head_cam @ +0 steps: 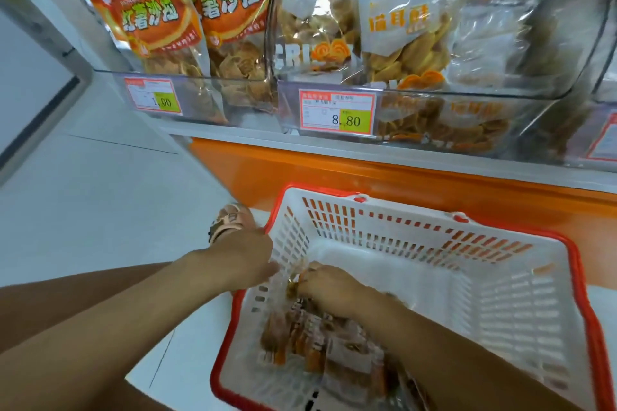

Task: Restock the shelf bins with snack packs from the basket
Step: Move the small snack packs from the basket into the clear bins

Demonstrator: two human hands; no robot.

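step: pick-up stage I'd say, pack not lifted out yet
right hand [329, 290]: fingers curled, pinching the top of a snack pack [280, 334] in the basket's [417, 237] near-left corner
left hand [245, 255]: at the basket's left wall, can't tell its grip
next: probably lift it to the bins [434, 100] above the basket
materials: crinkly clear film; slotted hard-plastic basket; clear rigid bins

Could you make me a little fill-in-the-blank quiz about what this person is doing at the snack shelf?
1. The basket is white with a ____ rim.
2. The price tag on the middle bin reads ____.
3. The right hand grips a snack pack inside the ____.
Missing words: red; 8.80; basket.
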